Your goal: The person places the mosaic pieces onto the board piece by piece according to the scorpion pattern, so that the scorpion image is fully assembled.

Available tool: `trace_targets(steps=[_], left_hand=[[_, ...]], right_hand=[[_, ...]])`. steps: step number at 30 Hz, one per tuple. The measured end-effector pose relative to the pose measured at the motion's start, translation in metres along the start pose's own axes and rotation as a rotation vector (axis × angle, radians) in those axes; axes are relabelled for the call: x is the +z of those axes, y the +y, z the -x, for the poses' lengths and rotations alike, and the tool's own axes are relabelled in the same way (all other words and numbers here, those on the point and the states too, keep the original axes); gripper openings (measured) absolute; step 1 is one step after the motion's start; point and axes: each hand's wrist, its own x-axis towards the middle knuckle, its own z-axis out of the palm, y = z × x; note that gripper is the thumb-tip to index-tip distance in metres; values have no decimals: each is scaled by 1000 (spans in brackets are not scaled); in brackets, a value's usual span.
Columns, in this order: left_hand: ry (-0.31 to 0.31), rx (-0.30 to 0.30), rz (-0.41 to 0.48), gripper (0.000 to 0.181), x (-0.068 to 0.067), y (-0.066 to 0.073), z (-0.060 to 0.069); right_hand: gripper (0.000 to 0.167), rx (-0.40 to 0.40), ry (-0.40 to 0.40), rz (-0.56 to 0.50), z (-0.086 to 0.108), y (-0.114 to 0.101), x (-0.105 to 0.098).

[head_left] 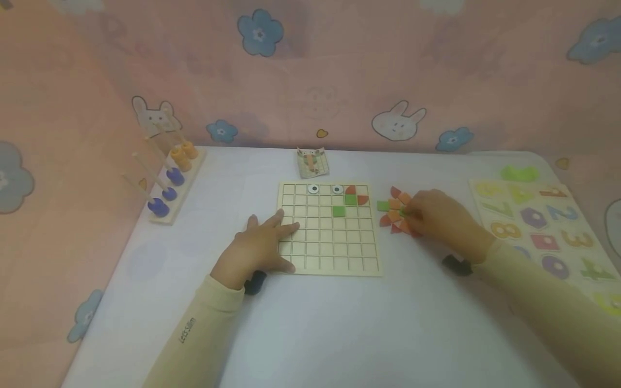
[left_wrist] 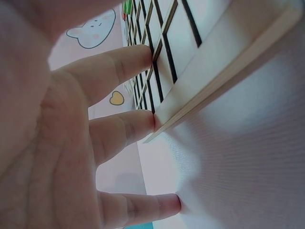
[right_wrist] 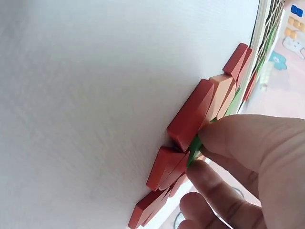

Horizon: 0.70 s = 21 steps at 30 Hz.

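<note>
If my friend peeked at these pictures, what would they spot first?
Probably the two round eye pieces staring out from the top row of the pale grid board in the middle. Next might be the bright cluster of red and orange pieces just right of the board, where the right hand pinches a green piece. Then perhaps the stand of beads on pegs at the far left of the table.

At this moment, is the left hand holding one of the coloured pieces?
No, in the head view the left hand has its fingers spread at the left edge of the grid board, with nothing between them.
</note>
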Motion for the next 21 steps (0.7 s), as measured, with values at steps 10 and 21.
trace_targets(steps=[10,21], left_hand=[[0,5,-11,96,-2,1,1],[-4,3,-7,97,-3,1,1]], right_hand=[[24,18,-42,-188,-4,15,4],[25,52,-99,-255,-18,-5,-16]])
